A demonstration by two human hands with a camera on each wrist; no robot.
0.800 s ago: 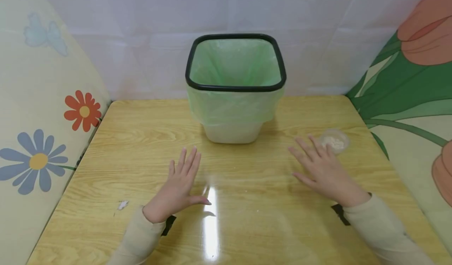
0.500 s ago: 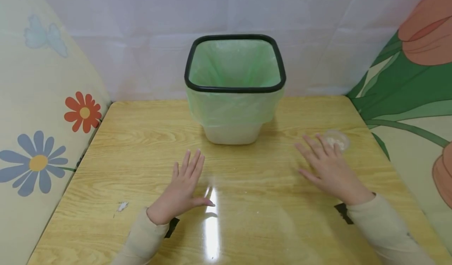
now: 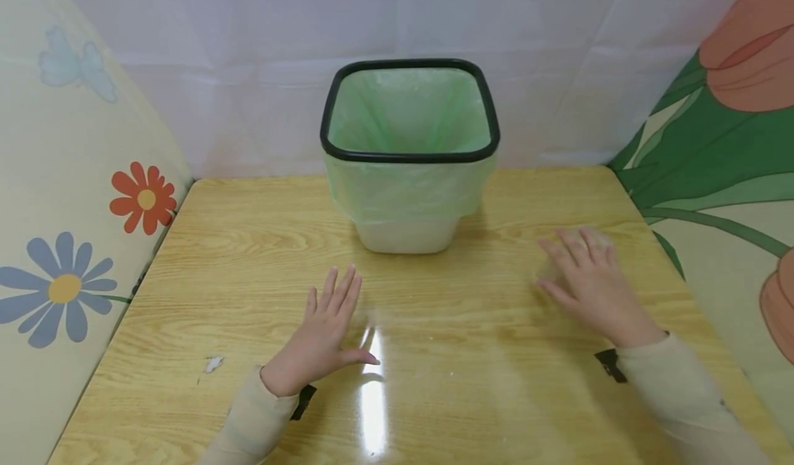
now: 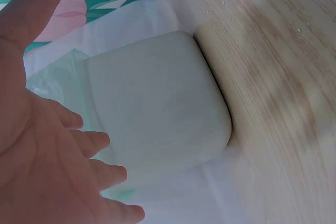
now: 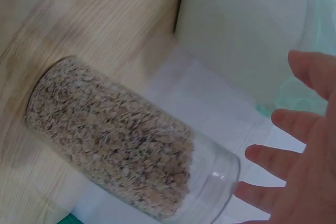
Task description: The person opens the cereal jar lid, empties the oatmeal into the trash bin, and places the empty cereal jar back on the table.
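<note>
My right hand (image 3: 595,289) hovers over the right side of the table, fingers apart and slightly bent. Beneath it stands a clear jar (image 5: 115,135) mostly filled with oat flakes; from the head view the hand hides nearly all of it. In the right wrist view the fingertips reach the jar's rim, and whether they touch it I cannot tell. Over the left front of the table, my left hand (image 3: 316,344) is held with fingers straight and thumb spread, holding nothing. Nearest to that hand is a pale trash bin (image 4: 157,108).
The bin stands upright at the table's back middle, with a green liner bag (image 3: 406,186) folded over its sides under a black rim (image 3: 409,156). A white worn patch (image 3: 214,364) marks the wooden tabletop (image 3: 260,244). Printed cloths and a white backdrop (image 3: 248,107) surround it.
My right hand has moved right and slightly forward, so it now covers the jar that showed beyond its fingers before. The left hand has shifted slightly right.
</note>
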